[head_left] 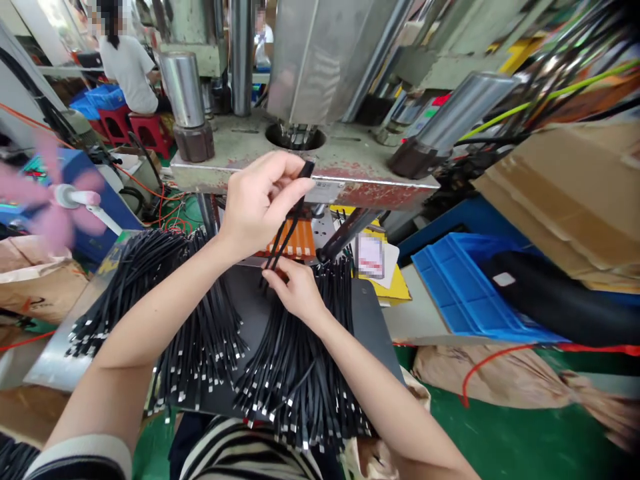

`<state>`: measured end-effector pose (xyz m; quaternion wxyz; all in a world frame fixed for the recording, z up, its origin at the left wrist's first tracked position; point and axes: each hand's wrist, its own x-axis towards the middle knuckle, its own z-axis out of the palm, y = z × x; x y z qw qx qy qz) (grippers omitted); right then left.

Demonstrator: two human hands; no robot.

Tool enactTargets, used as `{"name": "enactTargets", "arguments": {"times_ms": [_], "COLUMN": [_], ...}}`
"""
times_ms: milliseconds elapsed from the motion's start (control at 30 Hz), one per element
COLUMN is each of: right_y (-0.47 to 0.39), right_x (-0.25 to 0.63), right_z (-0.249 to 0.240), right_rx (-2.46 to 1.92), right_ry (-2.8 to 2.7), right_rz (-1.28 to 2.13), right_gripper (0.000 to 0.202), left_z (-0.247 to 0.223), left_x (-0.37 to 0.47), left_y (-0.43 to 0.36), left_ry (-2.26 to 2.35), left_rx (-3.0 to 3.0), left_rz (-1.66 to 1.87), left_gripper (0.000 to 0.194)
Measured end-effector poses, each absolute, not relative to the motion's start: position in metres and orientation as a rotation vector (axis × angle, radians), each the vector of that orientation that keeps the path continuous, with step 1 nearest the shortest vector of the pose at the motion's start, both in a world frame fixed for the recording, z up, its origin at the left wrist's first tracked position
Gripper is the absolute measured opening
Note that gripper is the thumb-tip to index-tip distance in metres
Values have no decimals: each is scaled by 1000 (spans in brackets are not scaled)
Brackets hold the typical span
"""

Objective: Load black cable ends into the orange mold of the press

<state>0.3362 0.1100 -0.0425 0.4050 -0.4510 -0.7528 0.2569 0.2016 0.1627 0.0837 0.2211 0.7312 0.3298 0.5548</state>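
Observation:
My left hand [260, 200] is raised in front of the machine's press plate and pinches the upper end of a few black cables [285, 237]. Lower down, my right hand [297, 290] has thumb and fingers closed round the same cables. Under my right wrist lies a thick bundle of black cables with silvery plug tips [300, 373]. A second bundle [200, 340] spreads out on the left, partly hidden by my left forearm. Both rest on a dark board [370, 320]. Behind my hands sits an orange fixture with ridges [303, 237], partly covered by the cables.
The heavy press plate [370, 193] with steel columns stands ahead. To the right are a blue plastic tray [450, 280], a yellow board [395, 287] and cardboard [565, 193]. A pink fan [50, 193] is at the left. Farther back a person in white [127, 73] sits on a red stool.

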Motion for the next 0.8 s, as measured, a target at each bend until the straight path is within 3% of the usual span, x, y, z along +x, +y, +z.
{"name": "enactTargets", "arguments": {"times_ms": [133,300,400,500,567,667,800], "right_y": [174,229,238,236,234,234,238], "right_x": [337,339,338,339,341,343,341], "right_z": [-46,-42,-41,-39,-39,-39,-40], "right_rx": [-1253,-1356,-1399,-1397,-1382,-1415,-1571], "right_ry": [-1804,-1719,-1775,-1825,-1860,-1917,-1913], "right_rz": [551,625,661,675,673,599,422], "right_gripper": [20,22,20,15,8,18,15], "left_z": [93,26,-23,-49,-52,-45,-32], "left_x": [196,175,157,145,142,144,154], "left_y": [162,175,186,186,180,174,189], "left_ry": [859,928,1006,899,892,944,1085], "left_rx": [2276,2297,2535,2857,2982,3035,2960], "left_rz": [1433,1472,1077,647,519,389,267], "left_gripper": [24,22,15,31,38,44,54]}}
